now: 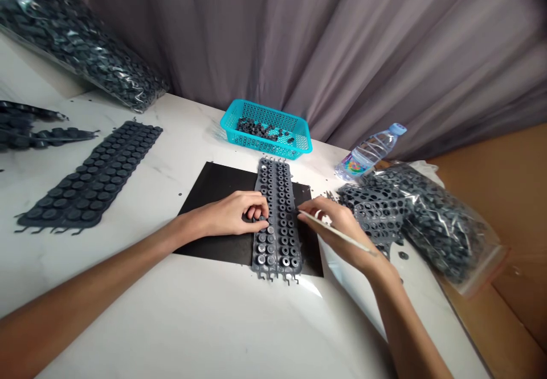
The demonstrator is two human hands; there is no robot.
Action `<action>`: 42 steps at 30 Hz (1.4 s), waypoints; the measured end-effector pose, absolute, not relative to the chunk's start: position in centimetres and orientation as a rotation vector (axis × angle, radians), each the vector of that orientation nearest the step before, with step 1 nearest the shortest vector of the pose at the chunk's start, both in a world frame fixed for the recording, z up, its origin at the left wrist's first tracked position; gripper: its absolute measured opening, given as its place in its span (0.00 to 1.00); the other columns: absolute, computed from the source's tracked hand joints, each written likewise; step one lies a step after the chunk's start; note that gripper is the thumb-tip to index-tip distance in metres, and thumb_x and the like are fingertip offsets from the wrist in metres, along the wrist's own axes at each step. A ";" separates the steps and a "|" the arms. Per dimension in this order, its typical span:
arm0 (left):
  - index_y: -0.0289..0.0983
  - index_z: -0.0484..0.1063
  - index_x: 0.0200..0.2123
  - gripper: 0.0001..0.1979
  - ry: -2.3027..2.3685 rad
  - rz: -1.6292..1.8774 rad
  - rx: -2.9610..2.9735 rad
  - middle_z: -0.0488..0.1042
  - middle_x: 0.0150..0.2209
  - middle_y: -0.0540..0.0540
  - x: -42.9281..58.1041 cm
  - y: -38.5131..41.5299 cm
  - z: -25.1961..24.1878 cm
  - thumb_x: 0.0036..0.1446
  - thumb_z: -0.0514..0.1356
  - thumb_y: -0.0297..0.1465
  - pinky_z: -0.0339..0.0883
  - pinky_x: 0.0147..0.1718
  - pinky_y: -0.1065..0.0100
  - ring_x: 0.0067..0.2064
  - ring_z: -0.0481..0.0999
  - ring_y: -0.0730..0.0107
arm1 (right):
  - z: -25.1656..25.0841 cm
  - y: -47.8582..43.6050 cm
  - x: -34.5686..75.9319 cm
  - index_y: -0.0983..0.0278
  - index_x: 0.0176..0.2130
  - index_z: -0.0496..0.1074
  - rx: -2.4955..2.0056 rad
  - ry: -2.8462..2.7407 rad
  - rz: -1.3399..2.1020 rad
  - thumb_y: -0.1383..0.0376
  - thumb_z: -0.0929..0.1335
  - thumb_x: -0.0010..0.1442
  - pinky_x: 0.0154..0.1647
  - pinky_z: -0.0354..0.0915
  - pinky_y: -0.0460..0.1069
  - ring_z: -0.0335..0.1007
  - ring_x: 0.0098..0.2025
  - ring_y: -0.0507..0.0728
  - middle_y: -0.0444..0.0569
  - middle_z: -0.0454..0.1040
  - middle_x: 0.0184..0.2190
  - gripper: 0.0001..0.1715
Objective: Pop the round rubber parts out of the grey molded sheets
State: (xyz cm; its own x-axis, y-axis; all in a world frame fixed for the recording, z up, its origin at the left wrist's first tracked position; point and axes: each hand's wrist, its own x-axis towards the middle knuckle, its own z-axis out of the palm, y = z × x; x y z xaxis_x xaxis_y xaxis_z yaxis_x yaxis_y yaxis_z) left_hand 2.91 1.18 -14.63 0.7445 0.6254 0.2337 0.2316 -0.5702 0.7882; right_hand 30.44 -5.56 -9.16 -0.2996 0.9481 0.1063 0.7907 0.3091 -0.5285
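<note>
A long dark-grey moulded rubber sheet with rows of small round ring-topped parts lies lengthwise away from me on a black mat. My left hand is closed at its left edge, fingers curled and thumb pressed against the rubber; the exact grip is partly hidden. At the right edge, my right hand is closed around a thin pale stick-like tool, whose tip is hard to make out. Some rings in the near left rows look shiny or whitish.
Behind the mat stands a turquoise basket holding small black parts. To the right are a water bottle, a perforated rubber sheet and a bag of rubber pieces. Leftward lie another rubber sheet and a large bag.
</note>
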 end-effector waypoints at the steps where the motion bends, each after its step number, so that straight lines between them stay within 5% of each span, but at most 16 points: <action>1: 0.37 0.74 0.38 0.08 0.641 0.645 2.157 0.70 0.32 0.49 2.9 1.2 -14.5 0.59 0.64 0.35 0.66 0.32 0.69 0.32 0.68 0.72 | -9.1 -5.8 29.7 0.59 0.44 0.75 -1.499 -2.197 0.611 0.54 0.66 0.71 0.42 0.66 0.51 0.72 0.39 0.57 0.48 0.77 0.39 0.13; 18: 0.38 0.81 0.41 0.11 0.622 0.543 2.148 0.78 0.39 0.45 1.7 2.2 -12.8 0.62 0.64 0.39 0.68 0.36 0.67 0.35 0.74 0.70 | -9.3 -6.5 27.4 0.59 0.43 0.73 -1.359 -2.259 0.739 0.62 0.67 0.70 0.47 0.67 0.52 0.72 0.43 0.57 0.48 0.77 0.42 0.05; 25: 0.38 0.80 0.40 0.09 0.644 0.585 2.167 0.78 0.40 0.47 1.5 2.4 -13.0 0.61 0.59 0.27 0.68 0.38 0.67 0.36 0.73 0.71 | -9.2 -6.6 27.4 0.58 0.44 0.73 -1.360 -2.254 0.739 0.61 0.67 0.71 0.47 0.67 0.52 0.71 0.43 0.57 0.47 0.76 0.42 0.05; 32: 0.39 0.79 0.41 0.10 0.649 0.582 2.186 0.74 0.40 0.47 2.3 1.7 -13.5 0.64 0.62 0.37 0.70 0.37 0.67 0.36 0.72 0.72 | -9.4 -6.5 27.0 0.59 0.45 0.74 -1.286 -2.319 0.756 0.57 0.67 0.71 0.49 0.67 0.52 0.70 0.45 0.58 0.49 0.75 0.42 0.10; 42: 0.37 0.78 0.40 0.08 0.656 0.630 2.236 0.72 0.37 0.48 2.6 1.5 -14.0 0.63 0.63 0.36 0.68 0.36 0.68 0.35 0.71 0.72 | -9.6 -6.5 26.7 0.59 0.45 0.72 -1.249 -2.395 0.619 0.56 0.65 0.72 0.48 0.67 0.51 0.69 0.44 0.57 0.49 0.75 0.42 0.11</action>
